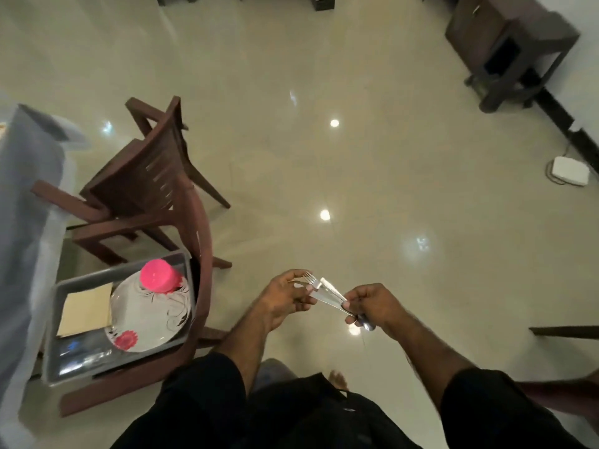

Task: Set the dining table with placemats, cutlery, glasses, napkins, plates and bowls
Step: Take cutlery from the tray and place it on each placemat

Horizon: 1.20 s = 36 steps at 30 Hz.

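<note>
Cutlery (327, 294) is sitting between my two hands, out over the bare floor to the right of the chair (168, 202). My right hand (372, 307) is curling round the handle ends, and my left hand (285, 296) is pinching near the fork tines, as if I am sorting one piece from the bundle. I am judging the bundle loose: smooth metal could be sliding past my fingers while I am separating it, and anything dropped would be hitting hard tile. On the chair seat a grey tray (64, 319) is holding a flowered plate (146, 315) with a pink cup (158, 275) upside down on it; both are leaning, so a knock against the chair could be tipping them. The table (22, 196) is lying left of the chair.
</note>
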{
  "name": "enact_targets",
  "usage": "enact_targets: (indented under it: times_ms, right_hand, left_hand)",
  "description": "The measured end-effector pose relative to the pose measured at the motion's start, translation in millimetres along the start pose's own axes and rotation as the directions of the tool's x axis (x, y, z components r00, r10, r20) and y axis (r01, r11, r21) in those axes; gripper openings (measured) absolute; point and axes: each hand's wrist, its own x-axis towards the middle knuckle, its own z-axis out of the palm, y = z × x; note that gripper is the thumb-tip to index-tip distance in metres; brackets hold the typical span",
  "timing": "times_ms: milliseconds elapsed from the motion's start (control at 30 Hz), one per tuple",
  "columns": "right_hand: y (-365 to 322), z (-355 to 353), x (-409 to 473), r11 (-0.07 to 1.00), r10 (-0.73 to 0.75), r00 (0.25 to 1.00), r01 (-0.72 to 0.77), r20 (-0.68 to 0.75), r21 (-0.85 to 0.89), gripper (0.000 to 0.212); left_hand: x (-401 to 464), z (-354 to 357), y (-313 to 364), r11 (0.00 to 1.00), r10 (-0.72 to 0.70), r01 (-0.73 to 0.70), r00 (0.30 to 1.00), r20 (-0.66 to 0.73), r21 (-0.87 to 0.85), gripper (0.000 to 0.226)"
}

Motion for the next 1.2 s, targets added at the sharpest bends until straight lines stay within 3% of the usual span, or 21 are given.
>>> enact_targets:
  times_ms: [167, 367, 467, 733, 867, 967, 1067, 1200]
  right_hand:
    - [-49, -34, 63, 1.000, 0.019, 1.000, -0.019, -0.002, 0.003, 0.012]
    - [-134, -77, 159, 0.998, 0.040, 0.999, -0.040, 0.013, -0.052, 0.017]
    - [-190, -106, 219, 0.989, 0.064, 0.998, -0.062, 0.010, -0.137, 0.010]
    - [-356, -177, 357, 0.989, 0.018, 1.000, -0.019, -0.009, -0.150, 0.009]
    - [-431, -214, 448, 0.988, 0.002, 0.998, 0.008, 0.062, -0.157, 0.010]
    - [-501, -232, 521, 0.982, -0.038, 0.987, 0.066, 0.157, -0.177, 0.010]
    - [-574, -232, 577, 0.971, -0.058, 0.963, 0.116, 0.262, -0.211, 0.010]
    - [-675, -205, 637, 0.945, -0.046, 0.938, 0.152, 0.343, -0.290, 0.011]
  left_hand:
    - [80, 7, 55, 0.999, 0.001, 0.001, 0.996, -0.084, 0.033, 0.010]
    - [188, -9, 131, 0.998, -0.031, 0.021, 0.982, -0.186, -0.057, 0.003]
    - [247, -21, 191, 0.997, -0.059, 0.044, 0.970, -0.235, -0.070, 0.002]
    - [391, -70, 394, 0.963, -0.003, -0.083, 0.948, -0.317, -0.258, 0.009]
    - [462, -91, 466, 0.921, 0.044, -0.191, 0.917, -0.397, -0.340, 0.008]
    - [505, -108, 506, 0.861, -0.019, -0.276, 0.822, -0.570, -0.428, 0.008]
    - [525, -118, 536, 0.825, -0.097, -0.302, 0.756, -0.647, -0.477, 0.009]
    - [539, -137, 573, 0.819, -0.090, -0.292, 0.784, -0.614, -0.493, 0.009]
